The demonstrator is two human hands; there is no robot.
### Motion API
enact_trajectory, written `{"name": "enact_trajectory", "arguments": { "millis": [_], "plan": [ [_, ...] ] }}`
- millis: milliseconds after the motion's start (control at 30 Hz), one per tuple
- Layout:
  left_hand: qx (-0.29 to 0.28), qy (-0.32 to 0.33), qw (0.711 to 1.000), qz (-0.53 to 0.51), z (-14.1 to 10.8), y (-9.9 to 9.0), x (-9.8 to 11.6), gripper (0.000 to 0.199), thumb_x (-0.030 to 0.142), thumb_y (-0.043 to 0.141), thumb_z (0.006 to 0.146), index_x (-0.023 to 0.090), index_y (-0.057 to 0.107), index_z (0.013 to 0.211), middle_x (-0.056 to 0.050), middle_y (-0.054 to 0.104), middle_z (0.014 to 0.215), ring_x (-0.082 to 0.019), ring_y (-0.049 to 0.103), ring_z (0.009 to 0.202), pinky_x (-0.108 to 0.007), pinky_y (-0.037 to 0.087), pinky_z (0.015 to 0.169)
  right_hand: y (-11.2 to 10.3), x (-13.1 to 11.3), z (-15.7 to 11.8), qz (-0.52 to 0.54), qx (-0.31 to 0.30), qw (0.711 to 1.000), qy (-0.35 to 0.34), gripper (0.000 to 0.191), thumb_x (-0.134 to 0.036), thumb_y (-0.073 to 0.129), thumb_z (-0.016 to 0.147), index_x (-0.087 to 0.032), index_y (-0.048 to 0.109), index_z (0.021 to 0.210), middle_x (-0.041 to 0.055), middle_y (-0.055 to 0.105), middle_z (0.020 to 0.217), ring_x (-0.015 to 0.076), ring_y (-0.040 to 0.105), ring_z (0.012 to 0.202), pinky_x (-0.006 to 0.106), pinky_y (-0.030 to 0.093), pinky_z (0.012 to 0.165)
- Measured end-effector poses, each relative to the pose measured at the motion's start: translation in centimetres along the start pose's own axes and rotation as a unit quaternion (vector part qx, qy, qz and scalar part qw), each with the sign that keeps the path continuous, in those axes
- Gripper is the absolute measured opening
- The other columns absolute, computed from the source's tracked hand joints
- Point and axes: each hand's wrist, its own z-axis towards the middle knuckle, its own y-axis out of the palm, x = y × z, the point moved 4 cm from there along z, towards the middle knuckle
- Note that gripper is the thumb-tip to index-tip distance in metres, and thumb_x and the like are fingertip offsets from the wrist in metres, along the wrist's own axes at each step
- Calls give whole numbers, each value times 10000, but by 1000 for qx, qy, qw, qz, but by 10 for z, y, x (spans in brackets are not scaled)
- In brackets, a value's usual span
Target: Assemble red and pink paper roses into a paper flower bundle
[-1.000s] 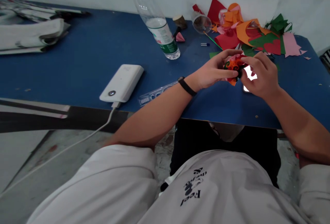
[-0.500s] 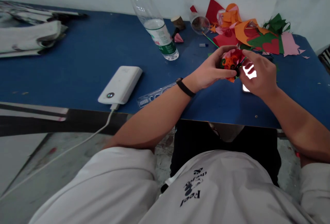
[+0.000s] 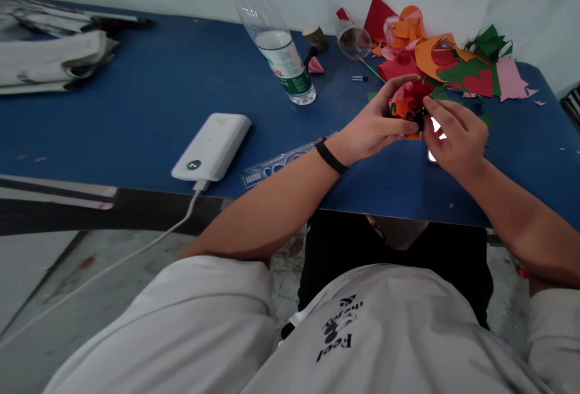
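My left hand point(image 3: 378, 119) is wrapped around a small bunch of paper flowers point(image 3: 408, 104) in red, pink and orange curls, with dark bits at its lower right. The fingers lie behind it and the thumb in front. My right hand point(image 3: 457, 131) is closed, its thumb and fingertips pinching at the bunch's right edge by the red flower. What exactly lies between those fingertips is hidden. Partly covered by the right hand, a bright white lit thing, perhaps a phone screen point(image 3: 431, 156), shows on the table.
Coloured paper scraps point(image 3: 473, 74) pile by the wall near a tipped clear cup point(image 3: 356, 42). A water bottle point(image 3: 290, 71) stands left of them. A white power bank point(image 3: 212, 146) with a cable and a clear stencil ruler point(image 3: 272, 166) lie on the blue table point(image 3: 149, 92).
My right fingertips have shifted down a little along the bunch's right side, uncovering more of the red flower. My left hand still holds the bunch. The view has moved slightly.
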Motion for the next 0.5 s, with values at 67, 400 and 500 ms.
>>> {"name": "enact_trajectory", "arguments": {
  "millis": [67,400,500],
  "plan": [
    [-3,8,1000,-7,1,1,0,980,200,988,715,391,660,1618,-35,777,1519,-236,845,1268,-334,717,1005,0,0,-1,-11,3,1000,4,453,-552,511,1275,-387,830,1551,119,905,1398,366,892,1267,561,771,1131],
    [-51,65,997,-9,20,-12,-25,1139,318,1021,735,429,546,1765,-62,734,1631,-275,843,1311,-398,731,1039,-5,-7,4,-25,72,994,-84,305,-388,556,1272,-302,789,1450,113,912,1312,298,906,1170,472,766,1066],
    [-45,58,997,-4,16,-10,-22,1097,311,1042,721,399,589,1716,-75,726,1640,-296,836,1308,-415,734,1018,-10,-12,11,-59,107,986,-115,192,-373,571,1252,-304,745,1294,87,905,1165,267,899,1030,458,780,965]
  ]
}}
